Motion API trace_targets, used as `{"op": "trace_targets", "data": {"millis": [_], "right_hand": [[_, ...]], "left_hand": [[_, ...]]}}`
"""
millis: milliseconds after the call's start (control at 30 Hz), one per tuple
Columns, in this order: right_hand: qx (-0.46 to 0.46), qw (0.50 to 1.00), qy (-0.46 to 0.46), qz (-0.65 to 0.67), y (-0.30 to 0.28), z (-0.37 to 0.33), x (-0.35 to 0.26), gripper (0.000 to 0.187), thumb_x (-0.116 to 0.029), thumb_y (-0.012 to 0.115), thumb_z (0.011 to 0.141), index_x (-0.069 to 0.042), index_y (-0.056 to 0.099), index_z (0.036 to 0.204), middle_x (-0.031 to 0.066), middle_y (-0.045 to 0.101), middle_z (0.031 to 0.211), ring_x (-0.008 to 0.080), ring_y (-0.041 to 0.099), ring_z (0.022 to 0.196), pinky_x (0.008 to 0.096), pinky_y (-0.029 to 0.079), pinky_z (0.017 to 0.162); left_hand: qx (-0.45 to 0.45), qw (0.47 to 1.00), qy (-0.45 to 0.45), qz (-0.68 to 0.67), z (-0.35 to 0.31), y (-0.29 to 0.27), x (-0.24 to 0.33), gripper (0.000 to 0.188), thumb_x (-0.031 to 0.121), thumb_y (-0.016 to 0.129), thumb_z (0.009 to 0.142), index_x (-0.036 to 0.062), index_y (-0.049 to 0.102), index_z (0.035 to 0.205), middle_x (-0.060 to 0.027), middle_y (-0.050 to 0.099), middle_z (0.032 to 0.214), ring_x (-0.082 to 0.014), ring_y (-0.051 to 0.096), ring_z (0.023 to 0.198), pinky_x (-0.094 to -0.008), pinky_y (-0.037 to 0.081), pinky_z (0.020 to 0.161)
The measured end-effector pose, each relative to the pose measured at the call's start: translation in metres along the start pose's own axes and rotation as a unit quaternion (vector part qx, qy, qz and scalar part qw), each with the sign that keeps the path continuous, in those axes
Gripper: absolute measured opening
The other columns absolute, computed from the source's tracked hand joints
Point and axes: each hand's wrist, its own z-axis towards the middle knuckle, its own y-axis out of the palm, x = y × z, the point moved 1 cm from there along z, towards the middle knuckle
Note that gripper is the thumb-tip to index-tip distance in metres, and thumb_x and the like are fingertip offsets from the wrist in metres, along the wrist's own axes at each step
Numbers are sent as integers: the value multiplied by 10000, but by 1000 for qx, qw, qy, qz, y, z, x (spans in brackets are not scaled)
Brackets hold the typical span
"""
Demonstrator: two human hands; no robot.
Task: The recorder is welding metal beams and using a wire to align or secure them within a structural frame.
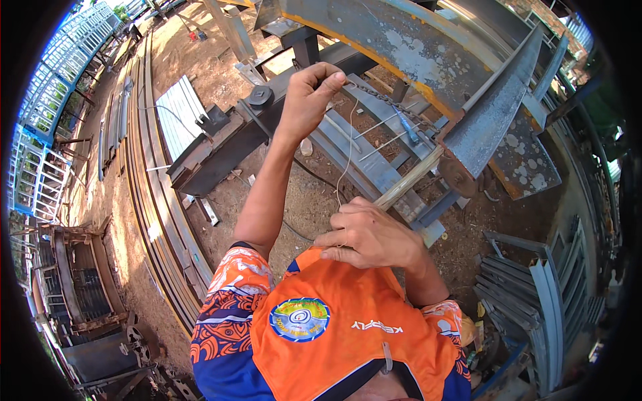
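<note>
Left hand pinches thin, curving cord; whether right hand grips is unclear.

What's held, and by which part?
A thin pale cord, seemingly pinched near its upper end by the left hand; whether the right hand grips it is unclear.

Blazing orange across the shirt, orange swirls over navy on the sleeve! Here's a pale string, here's a grey beam blotched white and edged yellow-orange, and blue lattice frames!
</note>
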Motion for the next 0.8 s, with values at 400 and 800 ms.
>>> {"op": "trace_targets", "data": {"millis": [400, 800], "right_hand": [[570, 821, 45, 4, -17, -85, 34, 398, -288, 493, 1037, 69, 598, 1178, 214, 649, 1095, 353, 621, 1066, 483, 501, 952], [671, 737, 36, -78, -27, -169, -18, 382, -217, 467, 910, 45, 566, 1169, 253, 633, 1070, 388, 581, 1093, 576, 398, 1049]], "left_hand": [[-204, 912, -309, -179, -152, 117, -93, 234, 197, 614, 1003, -5, 616, 885, 32, 550, 738, -78, 495, 721, -270, 424, 643], [-503, 790, -136, -323, -128, 237, -50, 269, 282, 504, 1060, 42, 563, 955, -77, 575, 1317, -75, 496, 719, -259, 432, 644]]}}
